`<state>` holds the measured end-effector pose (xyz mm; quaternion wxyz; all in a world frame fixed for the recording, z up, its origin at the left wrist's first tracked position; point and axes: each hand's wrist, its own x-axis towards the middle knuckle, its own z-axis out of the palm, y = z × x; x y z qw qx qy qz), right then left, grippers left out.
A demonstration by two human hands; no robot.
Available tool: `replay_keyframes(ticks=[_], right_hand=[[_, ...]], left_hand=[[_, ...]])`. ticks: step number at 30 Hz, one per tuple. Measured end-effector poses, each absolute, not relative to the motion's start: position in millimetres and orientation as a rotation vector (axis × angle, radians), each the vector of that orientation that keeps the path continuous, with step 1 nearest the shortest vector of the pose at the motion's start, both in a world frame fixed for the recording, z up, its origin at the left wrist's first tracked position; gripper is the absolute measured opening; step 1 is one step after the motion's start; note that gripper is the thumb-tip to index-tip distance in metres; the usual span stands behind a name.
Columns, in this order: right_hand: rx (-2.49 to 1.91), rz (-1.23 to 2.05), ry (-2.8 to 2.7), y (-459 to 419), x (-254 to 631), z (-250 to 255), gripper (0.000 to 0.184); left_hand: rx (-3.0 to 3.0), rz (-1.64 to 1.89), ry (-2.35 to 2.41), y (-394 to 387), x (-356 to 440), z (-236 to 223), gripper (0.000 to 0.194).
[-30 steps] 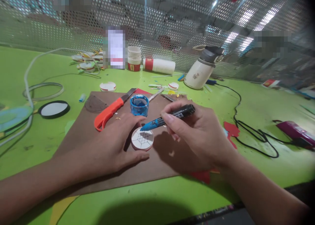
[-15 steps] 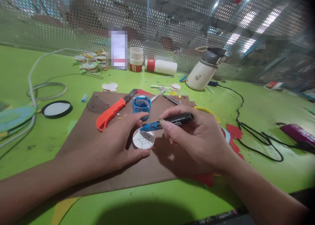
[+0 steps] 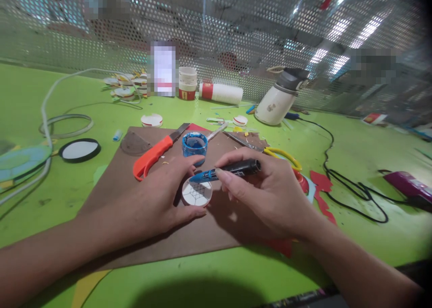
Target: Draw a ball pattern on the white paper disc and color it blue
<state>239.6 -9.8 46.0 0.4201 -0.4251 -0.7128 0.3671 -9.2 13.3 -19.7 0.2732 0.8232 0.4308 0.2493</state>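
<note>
A small white paper disc (image 3: 197, 194), like a cut-off cup bottom with a thin red edge, lies on a brown board (image 3: 141, 249). Dark lines form a web-like pattern on its face. My left hand (image 3: 162, 191) grips the disc's rim between thumb and fingers from the left. Between the thumb and fingers of my right hand (image 3: 263, 191) is a blue and black marker (image 3: 232, 167), its tip at the disc's upper left part. Just behind the disc stands a blue-stained jar (image 3: 195, 147). An orange-handled knife (image 3: 155, 155) lies left of the jar.
Yellow-handled scissors (image 3: 283, 157) and red paper scraps (image 3: 322, 186) lie right of the board. Paper cups (image 3: 221, 93), a phone (image 3: 164, 69) and a tilted white bottle (image 3: 275, 103) stand or lie farther back. A black cord (image 3: 357, 191) winds along the right; a white cable (image 3: 45, 119) runs left.
My right hand and the marker have shifted slightly left, and the tip has moved toward the disc's left edge. My left hand keeps its hold on the disc.
</note>
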Motion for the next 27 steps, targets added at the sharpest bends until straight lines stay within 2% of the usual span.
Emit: replay_keyframes(ticks=[5, 9, 14, 20, 27], right_hand=[[-1.071, 0.939, -1.783, -9.5, 239.0, 46.4, 0.004], [-1.071, 0.919, -1.792, -10.4, 238.9, 47.0, 0.005], [-1.080, 0.872, -1.810, -10.6, 237.5, 46.5, 0.003], [-1.067, 0.861, -1.822, -11.5, 237.4, 46.5, 0.002], [-1.083, 0.854, -1.824, -11.3, 237.8, 46.3, 0.002]], left_hand=[[2.205, 0.634, 1.176, 13.7, -8.4, -17.7, 0.076], [2.197, 0.599, 1.193, 12.5, -7.7, -16.9, 0.068], [2.206, 0.590, 1.189, 12.2, -9.0, -15.9, 0.074], [2.221, 0.586, 1.180, 13.3, -9.0, -15.4, 0.064], [2.239, 0.638, 1.156, 14.3, -11.4, -17.8, 0.071]])
